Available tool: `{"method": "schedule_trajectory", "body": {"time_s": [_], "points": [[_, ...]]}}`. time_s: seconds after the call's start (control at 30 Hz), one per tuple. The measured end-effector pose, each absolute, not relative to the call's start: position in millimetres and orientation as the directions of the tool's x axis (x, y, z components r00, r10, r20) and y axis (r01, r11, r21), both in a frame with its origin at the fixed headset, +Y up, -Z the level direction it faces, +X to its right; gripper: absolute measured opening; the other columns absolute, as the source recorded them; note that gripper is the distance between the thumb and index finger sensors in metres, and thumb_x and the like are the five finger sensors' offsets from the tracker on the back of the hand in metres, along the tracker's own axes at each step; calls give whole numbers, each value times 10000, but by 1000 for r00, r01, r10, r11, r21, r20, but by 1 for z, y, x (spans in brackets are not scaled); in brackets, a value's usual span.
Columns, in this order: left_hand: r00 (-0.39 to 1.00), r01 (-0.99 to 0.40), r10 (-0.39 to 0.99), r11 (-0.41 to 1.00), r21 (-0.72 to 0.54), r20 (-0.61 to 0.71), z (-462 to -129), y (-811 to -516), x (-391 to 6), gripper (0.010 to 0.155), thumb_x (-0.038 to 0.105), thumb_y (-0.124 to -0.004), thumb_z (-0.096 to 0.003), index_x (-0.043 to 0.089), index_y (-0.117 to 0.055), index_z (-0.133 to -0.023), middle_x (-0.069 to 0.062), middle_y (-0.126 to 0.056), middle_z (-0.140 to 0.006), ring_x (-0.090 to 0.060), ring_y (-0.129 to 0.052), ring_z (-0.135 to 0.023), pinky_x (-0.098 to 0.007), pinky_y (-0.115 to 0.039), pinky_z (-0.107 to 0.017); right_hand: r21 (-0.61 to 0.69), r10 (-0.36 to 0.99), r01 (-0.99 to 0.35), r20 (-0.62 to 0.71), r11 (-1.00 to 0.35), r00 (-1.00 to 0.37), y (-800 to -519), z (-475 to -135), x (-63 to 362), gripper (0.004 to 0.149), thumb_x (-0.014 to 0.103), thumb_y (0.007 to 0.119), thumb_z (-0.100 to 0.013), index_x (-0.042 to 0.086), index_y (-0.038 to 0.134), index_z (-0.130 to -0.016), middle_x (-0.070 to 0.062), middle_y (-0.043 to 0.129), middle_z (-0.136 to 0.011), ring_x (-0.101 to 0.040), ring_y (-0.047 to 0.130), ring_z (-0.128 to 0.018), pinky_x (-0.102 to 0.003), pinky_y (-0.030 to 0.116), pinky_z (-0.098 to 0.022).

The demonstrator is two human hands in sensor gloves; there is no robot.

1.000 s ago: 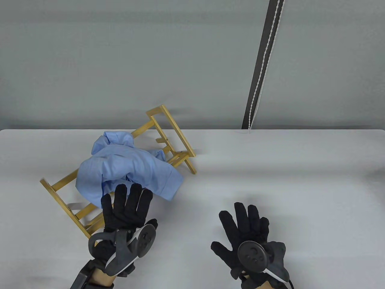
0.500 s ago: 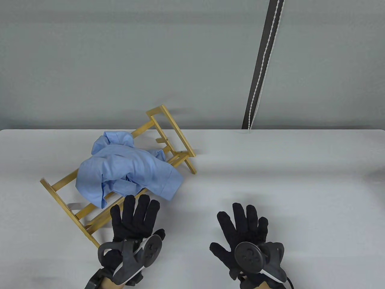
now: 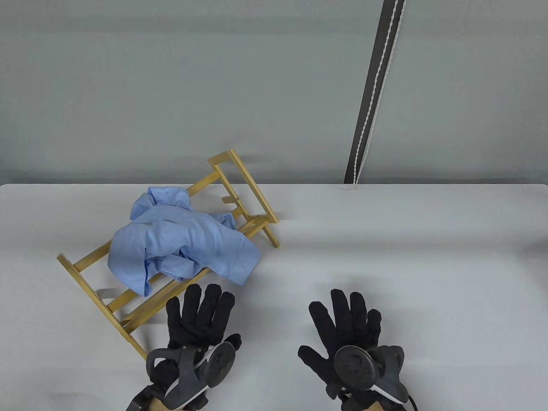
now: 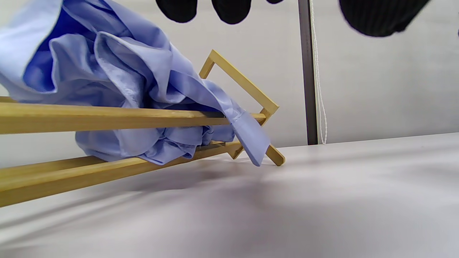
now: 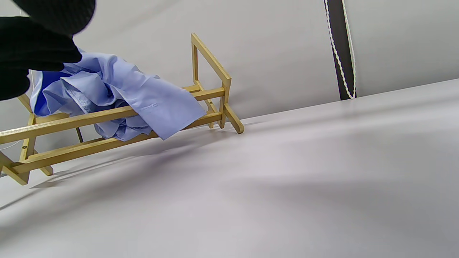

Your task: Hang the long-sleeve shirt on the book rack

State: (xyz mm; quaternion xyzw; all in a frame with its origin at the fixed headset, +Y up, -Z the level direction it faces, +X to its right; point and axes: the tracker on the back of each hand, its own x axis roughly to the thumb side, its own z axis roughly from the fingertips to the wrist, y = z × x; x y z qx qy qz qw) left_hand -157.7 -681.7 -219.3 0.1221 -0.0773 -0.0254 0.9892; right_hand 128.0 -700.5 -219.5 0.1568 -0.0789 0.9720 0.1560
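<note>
A light blue long-sleeve shirt (image 3: 180, 239) lies bunched over the rails of a wooden book rack (image 3: 252, 192) on the left of the table. It also shows in the left wrist view (image 4: 118, 82) and the right wrist view (image 5: 118, 96), draped over the rack's rails (image 4: 107, 118) (image 5: 211, 64). My left hand (image 3: 201, 314) is open, fingers spread, just in front of the rack and apart from the shirt. My right hand (image 3: 346, 319) is open, flat above the table, to the right of the rack and holds nothing.
The grey table (image 3: 406, 257) stretches to the right of the rack. A dark strip with a white beaded cord (image 3: 372, 94) hangs on the wall behind the table's far edge.
My left hand has drawn back from the shirt toward the near edge and a little to the right. The shirt and rack stay put. My right hand has barely moved.
</note>
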Motion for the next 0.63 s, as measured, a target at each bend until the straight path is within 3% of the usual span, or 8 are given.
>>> {"method": "schedule_trajectory", "body": {"time_s": [0.63], "points": [[983,45,-84,973,225,164,-214,-686,-157,913,723,-665,-331,420,-300,-1111,50,-438,-1274,-367,-524,-1177,-648,-474,-800,-103,284,-334,334,-937,-899,-702,-217,128,862,713,693,-454,320,297,-1112,-186,223,-1200,-575,227,-1071,-814,260,-650]]}}
